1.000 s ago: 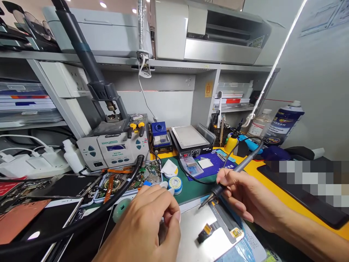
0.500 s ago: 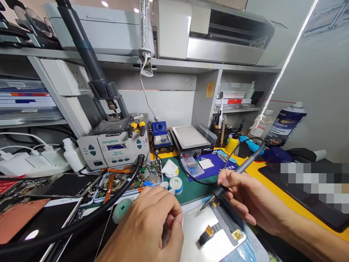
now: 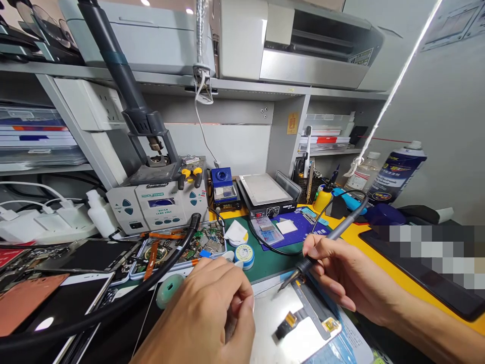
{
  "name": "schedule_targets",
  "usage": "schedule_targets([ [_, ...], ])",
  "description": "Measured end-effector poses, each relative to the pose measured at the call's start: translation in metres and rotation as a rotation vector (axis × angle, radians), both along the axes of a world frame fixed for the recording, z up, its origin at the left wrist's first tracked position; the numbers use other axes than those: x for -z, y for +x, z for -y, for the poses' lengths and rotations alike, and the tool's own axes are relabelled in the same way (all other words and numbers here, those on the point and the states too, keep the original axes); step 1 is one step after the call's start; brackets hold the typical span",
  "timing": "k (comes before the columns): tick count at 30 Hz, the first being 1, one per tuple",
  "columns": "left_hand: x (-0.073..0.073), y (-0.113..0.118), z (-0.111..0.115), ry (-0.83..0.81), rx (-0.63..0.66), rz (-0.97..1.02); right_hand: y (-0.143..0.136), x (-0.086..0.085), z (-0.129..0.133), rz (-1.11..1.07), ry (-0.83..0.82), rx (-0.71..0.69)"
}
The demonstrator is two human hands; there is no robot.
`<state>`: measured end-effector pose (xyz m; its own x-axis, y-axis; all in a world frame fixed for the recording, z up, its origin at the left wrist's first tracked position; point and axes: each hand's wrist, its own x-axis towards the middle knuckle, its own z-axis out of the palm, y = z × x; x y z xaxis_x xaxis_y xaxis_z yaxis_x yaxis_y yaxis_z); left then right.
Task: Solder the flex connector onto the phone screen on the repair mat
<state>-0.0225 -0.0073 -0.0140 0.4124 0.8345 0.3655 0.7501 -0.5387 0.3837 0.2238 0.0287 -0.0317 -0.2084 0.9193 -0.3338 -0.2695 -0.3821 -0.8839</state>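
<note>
My right hand point(image 3: 333, 270) grips a soldering iron point(image 3: 302, 269) like a pen, its tip pointing down and left over a phone screen's pale metal back point(image 3: 271, 318). Whether the tip touches that surface I cannot tell. A flex cable with a black end point(image 3: 286, 326) lies on the panel. My left hand point(image 3: 204, 308) is curled at the panel's left side, thumb and fingers drawn together. Its palm and anything inside are mostly hidden. Past its knuckles stands a small round blue-and-white tin point(image 3: 244, 257), and a green ring-shaped object point(image 3: 170, 291) lies left of the wrist.
A thick black hose point(image 3: 151, 280) crosses the left side from the hot-air station point(image 3: 162, 210). Behind it sits a tray of circuit boards point(image 3: 226, 247). A small heating plate point(image 3: 265, 191) stands at the back. On the right are a dark phone point(image 3: 420, 273) and a spray can point(image 3: 397, 172).
The end of the hanging white rope has swung slightly left. Both hands and the soldering iron stay practically where they were.
</note>
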Motion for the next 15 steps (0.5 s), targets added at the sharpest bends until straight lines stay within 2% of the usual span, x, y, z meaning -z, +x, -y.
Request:
schedule_targets([
  [15,0.0017,-0.0001,0.0022,-0.009,-0.003,-0.009,-0.0015,-0.0005,-0.0003,0.009,-0.003,0.005],
])
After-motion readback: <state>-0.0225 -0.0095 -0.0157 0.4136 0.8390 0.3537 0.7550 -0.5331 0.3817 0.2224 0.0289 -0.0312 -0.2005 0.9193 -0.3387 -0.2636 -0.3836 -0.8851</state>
